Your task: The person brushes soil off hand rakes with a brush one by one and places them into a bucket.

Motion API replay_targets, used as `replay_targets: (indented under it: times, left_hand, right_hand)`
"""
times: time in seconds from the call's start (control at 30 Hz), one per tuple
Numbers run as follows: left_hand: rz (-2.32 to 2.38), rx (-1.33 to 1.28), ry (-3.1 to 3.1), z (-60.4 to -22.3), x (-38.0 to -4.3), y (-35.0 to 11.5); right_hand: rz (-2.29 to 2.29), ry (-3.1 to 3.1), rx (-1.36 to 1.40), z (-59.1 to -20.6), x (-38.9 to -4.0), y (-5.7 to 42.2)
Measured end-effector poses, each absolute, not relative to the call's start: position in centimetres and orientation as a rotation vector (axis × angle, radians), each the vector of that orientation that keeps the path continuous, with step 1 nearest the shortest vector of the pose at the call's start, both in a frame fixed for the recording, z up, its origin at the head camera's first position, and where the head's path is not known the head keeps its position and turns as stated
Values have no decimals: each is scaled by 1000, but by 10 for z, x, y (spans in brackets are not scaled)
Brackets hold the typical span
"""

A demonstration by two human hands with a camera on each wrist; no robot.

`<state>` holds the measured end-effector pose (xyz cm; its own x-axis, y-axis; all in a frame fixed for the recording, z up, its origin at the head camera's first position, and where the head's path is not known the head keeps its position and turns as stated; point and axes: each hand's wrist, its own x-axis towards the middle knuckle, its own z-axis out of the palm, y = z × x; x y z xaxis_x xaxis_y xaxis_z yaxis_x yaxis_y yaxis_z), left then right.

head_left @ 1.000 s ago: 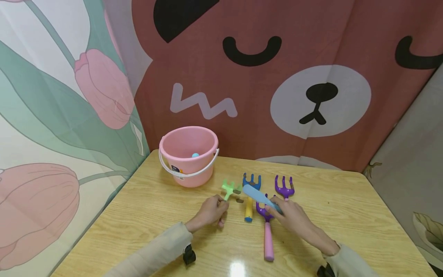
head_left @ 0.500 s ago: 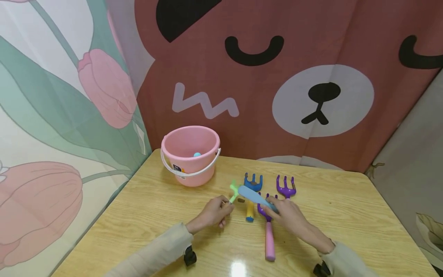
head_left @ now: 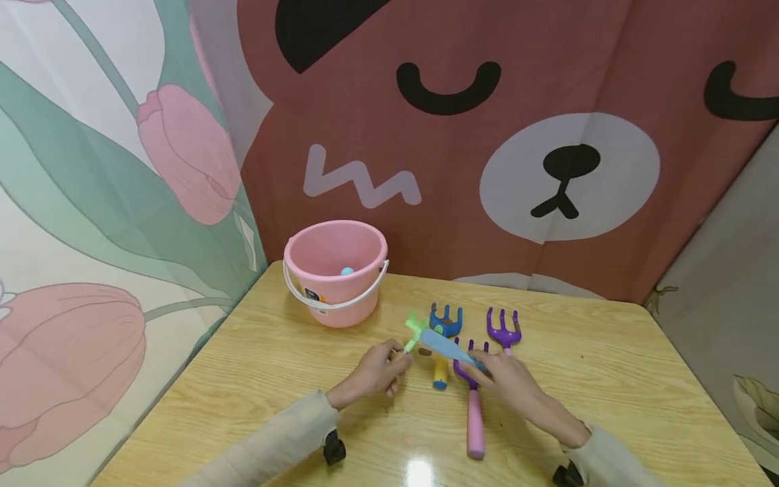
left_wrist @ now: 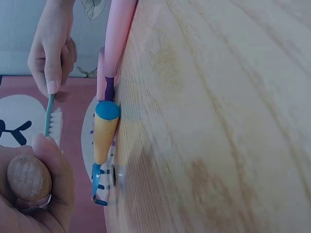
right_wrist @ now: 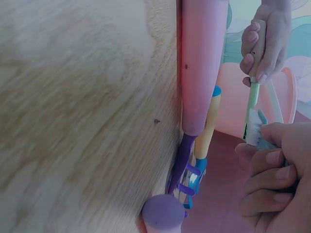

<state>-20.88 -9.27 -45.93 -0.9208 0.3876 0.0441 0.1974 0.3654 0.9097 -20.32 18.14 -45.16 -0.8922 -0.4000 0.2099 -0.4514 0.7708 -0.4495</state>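
Observation:
My left hand [head_left: 371, 372] grips a small light green toy rake [head_left: 416, 329] by its wooden handle [left_wrist: 29, 177], holding it above the table. In my right hand [head_left: 514, 387] is a blue brush [head_left: 443, 343], pinched at its handle end. White bristles [right_wrist: 253, 127] lie against the rake's green part in the right wrist view. Just beyond the brush lies a blue toy rake [head_left: 447, 325] with a yellow handle, partly covered by it. A purple rake [head_left: 475, 423] with a pink handle lies beside my right hand, which hides part of a second purple rake [head_left: 504, 336].
A pink bucket [head_left: 343, 314] with a white handle stands at the back left, a light blue round thing [head_left: 347, 271] inside. A brown bit [head_left: 425, 352] shows near the yellow handle. A bear-print curtain [head_left: 450, 169] hangs behind the wooden table [head_left: 578, 406].
My left hand has turned the green rake, so its head leans right and looks narrower. The brush has shifted slightly left and now overlaps the rake's head.

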Motion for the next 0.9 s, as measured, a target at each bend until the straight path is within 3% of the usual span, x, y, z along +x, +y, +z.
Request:
replay_targets:
  times: [0.57, 0.9]
  left_hand:
    - [1586, 505, 2450, -459, -208, -92]
    - [1561, 522, 2479, -458, -207, -91]
  right_hand:
    - [646, -2673, 835, -440, -202, 175]
    - [717, -2805, 759, -451, -205, 174]
